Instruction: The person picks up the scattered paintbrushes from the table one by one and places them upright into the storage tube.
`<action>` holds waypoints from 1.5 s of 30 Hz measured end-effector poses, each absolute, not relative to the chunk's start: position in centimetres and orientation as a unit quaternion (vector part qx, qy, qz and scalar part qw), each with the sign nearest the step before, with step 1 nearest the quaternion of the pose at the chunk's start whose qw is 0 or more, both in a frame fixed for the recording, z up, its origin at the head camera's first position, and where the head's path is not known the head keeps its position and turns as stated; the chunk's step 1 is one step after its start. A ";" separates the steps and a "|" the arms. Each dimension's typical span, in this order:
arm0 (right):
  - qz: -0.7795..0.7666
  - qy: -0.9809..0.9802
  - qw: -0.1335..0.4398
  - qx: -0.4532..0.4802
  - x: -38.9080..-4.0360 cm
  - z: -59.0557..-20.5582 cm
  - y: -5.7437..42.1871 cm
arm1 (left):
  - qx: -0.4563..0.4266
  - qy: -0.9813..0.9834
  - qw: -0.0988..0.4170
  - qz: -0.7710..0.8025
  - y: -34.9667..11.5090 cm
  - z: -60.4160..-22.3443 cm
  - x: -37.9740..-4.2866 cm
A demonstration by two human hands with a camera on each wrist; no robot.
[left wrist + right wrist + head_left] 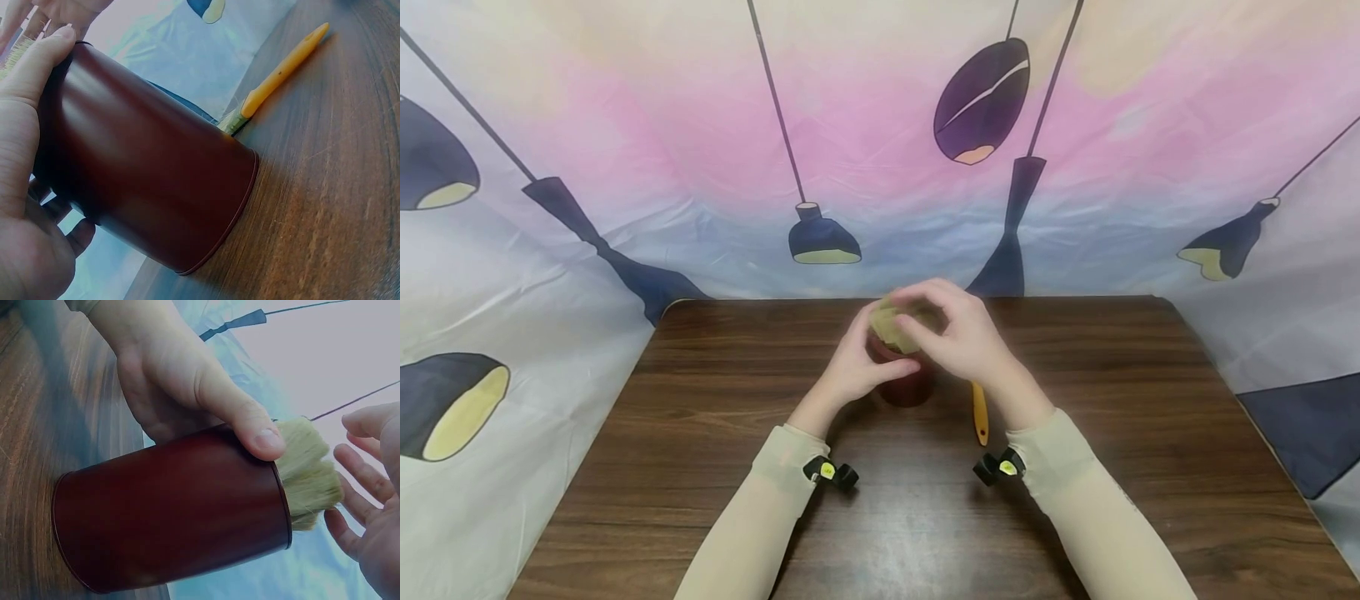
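A dark red pen-holder-like cup (908,390) stands upright on the table. My left hand (857,362) grips it near the rim, with the thumb along the near side in the right wrist view. Pale, bushy bristles (306,465) of brushes stick up out of the cup; their handles are hidden inside it. My right hand (966,333) is over the mouth of the cup, fingers loosely bent. Its fingertips (334,519) are right at the bristle tops, and a gap shows between thumb and fingers. A brush with an orange handle (287,65) lies on the table beside the cup.
The brown wood-grain table (700,417) ends at a back edge close behind the cup. Beyond it hangs a pastel cloth backdrop (880,125) printed with dark lamps. Small black cameras (831,472) are strapped to both wrists.
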State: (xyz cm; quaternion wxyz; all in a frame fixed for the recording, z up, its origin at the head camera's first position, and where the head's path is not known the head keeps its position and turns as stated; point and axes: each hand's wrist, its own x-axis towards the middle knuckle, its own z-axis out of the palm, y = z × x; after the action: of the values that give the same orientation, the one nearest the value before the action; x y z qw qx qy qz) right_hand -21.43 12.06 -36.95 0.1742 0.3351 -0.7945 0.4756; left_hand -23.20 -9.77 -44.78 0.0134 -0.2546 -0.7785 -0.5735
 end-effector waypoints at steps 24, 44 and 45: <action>0.467 -0.863 0.155 0.114 -18.7 -43.9 20.0 | -0.245 -0.779 0.014 -0.577 -9.4 -44.8 -23.2; 0.413 -0.911 -0.017 0.016 -17.6 -47.3 20.5 | -0.238 -0.784 0.005 -0.574 -9.6 -44.9 -23.2; 0.411 -0.911 -0.022 0.013 -17.6 -47.4 20.4 | -0.238 -0.784 0.007 -0.573 -9.6 -44.9 -23.2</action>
State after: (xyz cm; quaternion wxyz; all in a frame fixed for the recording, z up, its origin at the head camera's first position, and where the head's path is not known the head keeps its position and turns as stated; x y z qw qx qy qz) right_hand -17.62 20.40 -47.43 -0.0220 0.0133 -0.9113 0.4110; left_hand -23.18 -9.59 -44.89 0.0067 -0.2381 -0.7842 -0.5731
